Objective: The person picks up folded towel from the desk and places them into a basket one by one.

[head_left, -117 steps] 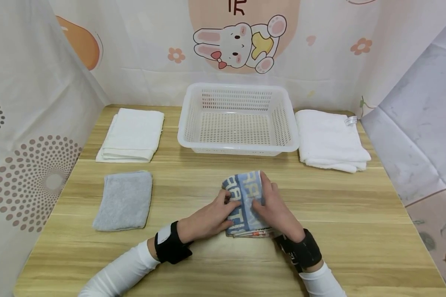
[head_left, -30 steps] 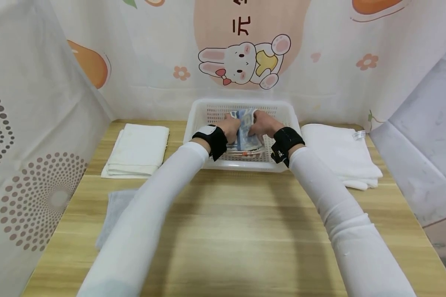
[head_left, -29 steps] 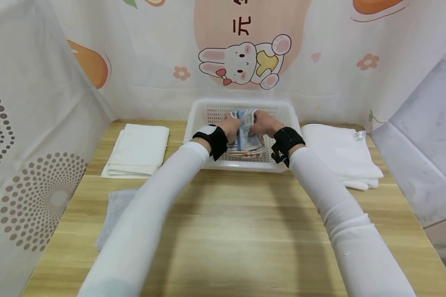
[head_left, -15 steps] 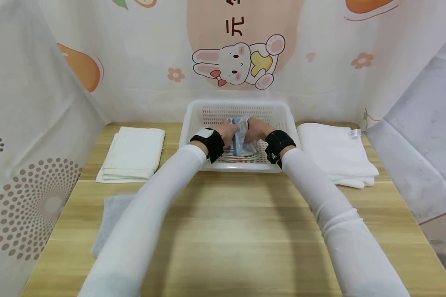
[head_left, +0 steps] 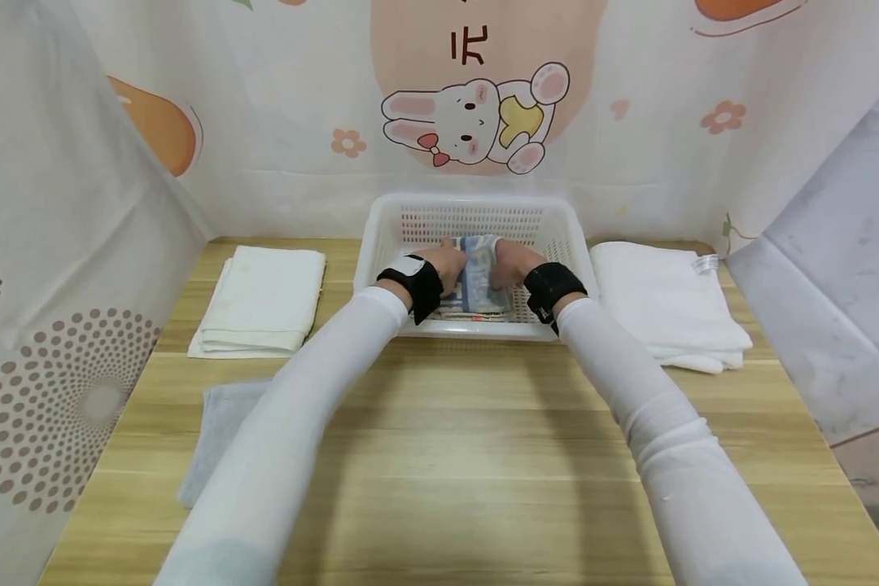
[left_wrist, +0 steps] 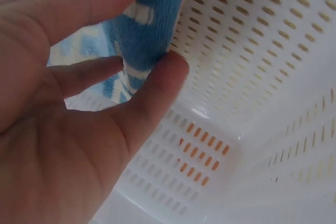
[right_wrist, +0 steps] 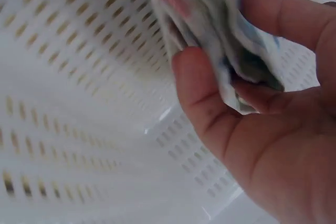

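Observation:
A folded blue towel with pale lettering (head_left: 478,277) is down inside the white plastic basket (head_left: 476,329). My left hand (head_left: 443,264) holds its left side; in the left wrist view the fingers and thumb curve around the blue folded edge (left_wrist: 149,19). On the opposite side, my right hand (head_left: 514,264) grips the towel, and the right wrist view shows thumb and fingers pinching the stacked layers (right_wrist: 215,30), one with a pink patch. The towel's near edge faces the basket's front wall. Some of the fingertips are hidden behind the cloth.
A folded white towel (head_left: 264,293) lies left of the basket, and a thicker white one with a tag (head_left: 662,293) lies right of it. A grey cloth (head_left: 223,423) is partly covered by the left sleeve. A printed curtain (head_left: 293,106) hangs behind the wooden table (head_left: 447,456).
Both hands have carried the blue towel from the table's middle forward into the basket. Over the last second it has gone slightly lower there, still held on both sides.

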A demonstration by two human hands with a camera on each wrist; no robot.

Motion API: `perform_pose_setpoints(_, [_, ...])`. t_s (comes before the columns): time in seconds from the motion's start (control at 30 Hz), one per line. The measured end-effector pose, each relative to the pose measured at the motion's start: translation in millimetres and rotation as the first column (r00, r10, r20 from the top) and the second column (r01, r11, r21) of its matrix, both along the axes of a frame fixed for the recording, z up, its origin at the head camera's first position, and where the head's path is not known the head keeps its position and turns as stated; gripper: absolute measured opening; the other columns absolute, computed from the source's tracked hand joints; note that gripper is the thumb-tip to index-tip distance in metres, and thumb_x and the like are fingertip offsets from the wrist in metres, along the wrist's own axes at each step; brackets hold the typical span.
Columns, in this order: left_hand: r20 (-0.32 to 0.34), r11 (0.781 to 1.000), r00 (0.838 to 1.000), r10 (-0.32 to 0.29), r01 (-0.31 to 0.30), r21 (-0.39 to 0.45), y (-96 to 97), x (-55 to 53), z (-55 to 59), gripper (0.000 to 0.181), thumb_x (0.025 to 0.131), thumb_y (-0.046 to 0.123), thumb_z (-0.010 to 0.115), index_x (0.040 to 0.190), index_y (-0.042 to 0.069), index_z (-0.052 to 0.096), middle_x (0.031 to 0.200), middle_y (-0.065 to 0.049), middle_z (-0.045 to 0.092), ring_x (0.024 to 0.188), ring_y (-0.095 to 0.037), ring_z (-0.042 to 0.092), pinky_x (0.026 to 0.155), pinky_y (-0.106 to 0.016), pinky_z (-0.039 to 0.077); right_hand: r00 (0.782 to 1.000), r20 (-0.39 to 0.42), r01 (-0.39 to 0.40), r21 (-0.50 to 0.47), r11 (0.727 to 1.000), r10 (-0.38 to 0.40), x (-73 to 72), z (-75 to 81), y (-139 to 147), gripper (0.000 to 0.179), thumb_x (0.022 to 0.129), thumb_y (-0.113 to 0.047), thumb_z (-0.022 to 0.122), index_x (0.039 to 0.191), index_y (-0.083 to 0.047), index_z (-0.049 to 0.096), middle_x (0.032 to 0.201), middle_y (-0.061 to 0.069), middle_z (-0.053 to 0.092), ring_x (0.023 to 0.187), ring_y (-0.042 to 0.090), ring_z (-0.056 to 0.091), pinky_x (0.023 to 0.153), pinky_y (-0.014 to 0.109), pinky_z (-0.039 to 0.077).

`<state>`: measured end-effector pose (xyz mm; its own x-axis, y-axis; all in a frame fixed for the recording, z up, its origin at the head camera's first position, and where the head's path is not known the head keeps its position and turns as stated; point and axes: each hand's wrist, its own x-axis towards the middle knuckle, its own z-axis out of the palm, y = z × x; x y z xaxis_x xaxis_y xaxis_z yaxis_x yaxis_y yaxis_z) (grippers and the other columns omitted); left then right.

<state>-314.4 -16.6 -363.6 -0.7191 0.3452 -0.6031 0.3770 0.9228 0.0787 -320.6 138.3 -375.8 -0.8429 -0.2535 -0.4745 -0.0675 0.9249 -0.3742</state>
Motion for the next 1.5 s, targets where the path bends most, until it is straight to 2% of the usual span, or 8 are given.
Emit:
perform_pose_setpoints(0.1, [-0.030, 0.999, 0.999, -0.032, 0.033, 0.025, -5.9, 5.4, 3.1, 0.050, 0.096, -0.004, 0.047, 0.143, 0.011, 0.051, 0.163, -0.025, 0.005, 0.049, -0.012, 0.028, 0.049, -0.027, 0.030, 0.999, -0.049, -0.003, 0.057, 0.998, 0.006, 2.9, -3.1, 0, 0.028, 0.087, -0.005, 0.068, 0.111, 0.003, 0.057, 0.102, 0.016, 0.058, 0.082, 0.026, 0.051, 0.070, 0.034, 0.045])
perform_pose_setpoints(0.2, [-0.030, 0.999, 0.999, -0.038, 0.038, 0.033, -9.5, 8.8, 3.7, 0.056, 0.096, -0.003, 0.049, 0.149, 0.012, 0.042, 0.164, -0.025, 0.003, 0.051, -0.012, 0.031, 0.051, -0.027, 0.031, 0.997, -0.071, -0.001, 0.068, 0.998, 0.006, 7.4, -3.3, 0, 0.027, 0.086, -0.006, 0.069, 0.109, 0.005, 0.059, 0.102, 0.018, 0.059, 0.083, 0.027, 0.049, 0.071, 0.034, 0.043])
perform_pose_setpoints(0.33, [-0.013, 0.998, 1.000, -0.019, 0.020, 0.059, -10.9, 8.5, 5.4, 0.063, 0.097, 0.000, 0.051, 0.156, 0.015, 0.032, 0.165, -0.021, 0.002, 0.064, -0.016, 0.040, 0.056, -0.029, 0.033, 0.996, -0.092, 0.013, 0.085, 0.996, -0.005, 12.0, 1.7, 1, 0.057, 0.088, -0.009, 0.069, 0.133, 0.011, 0.041, 0.113, 0.027, 0.058, 0.091, 0.032, 0.054, 0.078, 0.039, 0.046])
perform_pose_setpoints(0.47, [-0.018, 0.996, 1.000, -0.011, 0.013, 0.094, -12.0, 4.6, 9.3, 0.062, 0.098, 0.004, 0.051, 0.156, 0.013, 0.030, 0.165, -0.018, 0.004, 0.098, -0.021, 0.051, 0.069, -0.031, 0.037, 0.992, -0.124, 0.042, 0.111, 0.993, -0.028, 13.2, 10.0, 1, 0.085, 0.088, -0.012, 0.069, 0.151, 0.004, 0.013, 0.128, 0.034, 0.050, 0.107, 0.041, 0.057, 0.087, 0.047, 0.049])
perform_pose_setpoints(0.63, [-0.045, 0.994, 0.999, -0.025, 0.030, 0.108, -13.7, 3.4, 13.6, 0.065, 0.099, 0.014, 0.056, 0.156, 0.010, 0.026, 0.162, -0.022, 0.013, 0.138, -0.032, 0.036, 0.090, -0.037, 0.039, 0.985, -0.173, 0.040, 0.114, 0.993, -0.020, 15.8, 20.6, 0, 0.083, 0.086, -0.012, 0.072, 0.150, 0.001, 0.020, 0.131, 0.033, 0.048, 0.114, 0.045, 0.055, 0.093, 0.052, 0.048])
perform_pose_setpoints(0.97, [-0.050, 0.989, 0.997, -0.059, 0.065, 0.130, -11.8, 18.8, 27.6, 0.063, 0.103, 0.026, 0.053, 0.156, 0.007, 0.026, 0.159, -0.018, 0.027, 0.145, -0.033, 0.029, 0.112, -0.044, 0.034, 0.988, -0.114, -0.085, 0.166, 0.982, 0.105, 28.2, 38.1, 0, 0.072, 0.093, -0.019, 0.063, 0.152, 0.003, 0.028, 0.145, 0.030, 0.044, 0.130, 0.044, 0.047, 0.105, 0.049, 0.042])
perform_pose_setpoints(1.1, [-0.025, 0.981, 0.997, -0.077, 0.080, 0.179, -7.1, 22.7, 34.8, 0.065, 0.103, 0.027, 0.049, 0.158, 0.008, 0.020, 0.163, -0.018, 0.019, 0.150, -0.033, 0.018, 0.117, -0.046, 0.027, 0.984, -0.121, -0.110, 0.188, 0.976, 0.134, 33.5, 43.3, 3, 0.068, 0.095, -0.022, 0.059, 0.151, 0.005, 0.030, 0.147, 0.029, 0.043, 0.130, 0.045, 0.047, 0.106, 0.050, 0.042])
perform_pose_setpoints(1.5, [-0.036, 0.964, 0.994, -0.105, 0.111, 0.241, -13.0, 40.9, 35.7, 0.065, 0.103, 0.024, 0.045, 0.158, 0.008, 0.017, 0.163, -0.025, 0.009, 0.150, -0.036, 0.017, 0.111, -0.044, 0.034, 0.972, -0.152, -0.162, 0.129, 0.978, 0.181, 51.3, 45.4, -2, 0.066, 0.099, -0.027, 0.056, 0.151, 0.005, 0.030, 0.149, 0.031, 0.040, 0.136, 0.046, 0.039, 0.111, 0.052, 0.036])
